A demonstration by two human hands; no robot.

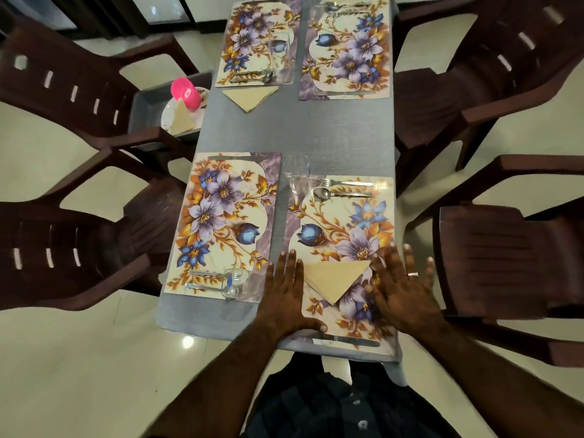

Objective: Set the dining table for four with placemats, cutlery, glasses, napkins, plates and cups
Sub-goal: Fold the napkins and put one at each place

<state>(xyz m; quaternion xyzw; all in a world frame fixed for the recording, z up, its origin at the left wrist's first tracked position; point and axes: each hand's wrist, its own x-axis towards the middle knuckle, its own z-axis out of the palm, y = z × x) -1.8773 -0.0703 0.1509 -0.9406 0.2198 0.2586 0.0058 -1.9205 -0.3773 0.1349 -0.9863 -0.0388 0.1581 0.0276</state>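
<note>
Both hands, left hand (pixel 286 290) and right hand (pixel 403 286), lie flat with fingers spread, flanking a tan triangular folded napkin (pixel 335 278) between them.

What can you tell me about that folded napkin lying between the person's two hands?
The napkin is plain beige, paper or cloth by its look, folded flat into a triangle whose tip points toward the person. It lies on the near right floral placemat. The left hand lies flat at its left corner; the right hand spreads open at its right corner.
</note>
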